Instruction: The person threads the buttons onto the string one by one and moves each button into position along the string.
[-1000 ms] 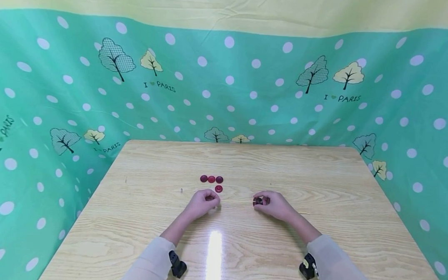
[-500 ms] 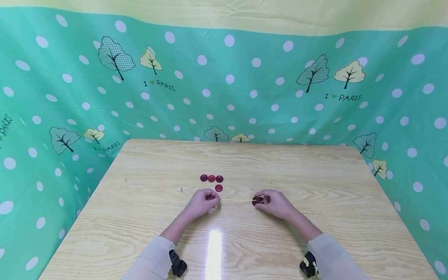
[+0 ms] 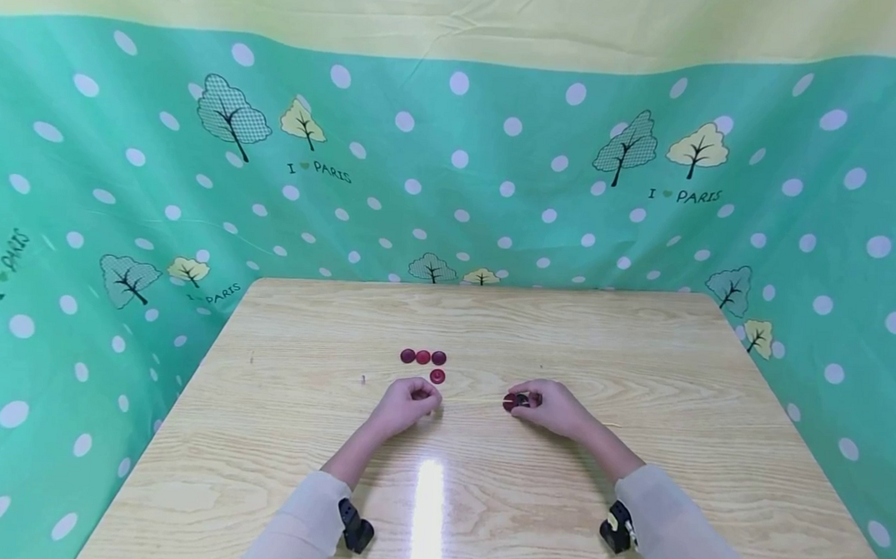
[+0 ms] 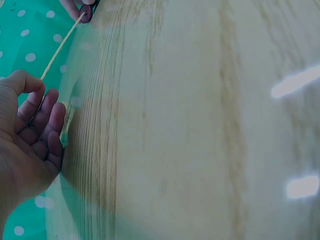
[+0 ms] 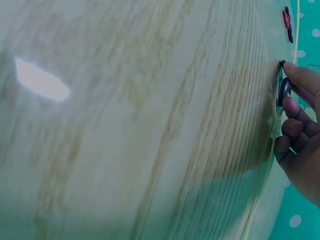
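Observation:
My left hand (image 3: pixel 405 404) is just over the table, its thumb and forefinger pinching the end of a thin yellow cord (image 4: pixel 61 46). The cord stretches across to my right hand (image 3: pixel 551 407) and runs to the face of a dark red button (image 3: pixel 509 402). That button is between the right thumb and forefinger, with darker round pieces behind it, partly hidden by the fingers. From the right wrist view, a dark disc (image 5: pixel 284 92) shows edge-on at the fingertips, and yellow cord trails below the hand.
Beyond the left hand, three dark red buttons (image 3: pixel 423 357) lie in a row on the wooden table (image 3: pixel 297 473), with a brighter red button (image 3: pixel 437 377) just in front. A polka-dot curtain (image 3: pixel 453 171) surrounds the table's back and sides.
The button at my right fingertips has turned and shifted slightly left, so more of its dark red face shows with the cord across it. My left hand has stayed nearly still.

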A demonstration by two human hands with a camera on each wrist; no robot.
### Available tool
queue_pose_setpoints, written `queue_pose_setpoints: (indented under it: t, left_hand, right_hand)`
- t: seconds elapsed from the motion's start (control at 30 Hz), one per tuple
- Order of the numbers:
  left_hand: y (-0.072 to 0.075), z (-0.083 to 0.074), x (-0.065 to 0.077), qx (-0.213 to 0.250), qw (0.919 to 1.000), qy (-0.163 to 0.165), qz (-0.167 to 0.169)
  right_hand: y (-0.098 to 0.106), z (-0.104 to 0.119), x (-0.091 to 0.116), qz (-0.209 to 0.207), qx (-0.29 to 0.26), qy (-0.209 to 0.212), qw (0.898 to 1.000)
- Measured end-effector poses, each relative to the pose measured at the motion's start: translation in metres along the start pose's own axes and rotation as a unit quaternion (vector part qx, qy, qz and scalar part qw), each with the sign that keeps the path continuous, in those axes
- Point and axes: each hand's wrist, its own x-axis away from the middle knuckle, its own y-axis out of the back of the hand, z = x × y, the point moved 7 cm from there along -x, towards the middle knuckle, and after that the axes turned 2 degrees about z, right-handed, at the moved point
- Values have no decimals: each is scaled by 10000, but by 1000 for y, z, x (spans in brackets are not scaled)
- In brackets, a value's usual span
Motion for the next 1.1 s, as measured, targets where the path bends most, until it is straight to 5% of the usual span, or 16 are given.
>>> queue_pose_setpoints:
  t: [0.47,1.1]
  left_hand:
    - [-1,-2,0,-21,10000,-2,39]
    - [-2,-7,-6,144,9998,95,103]
  right_hand:
    - [4,5,1,16,-272,-59,9996]
    - [10,29,-11,-596,-311,76,9977]
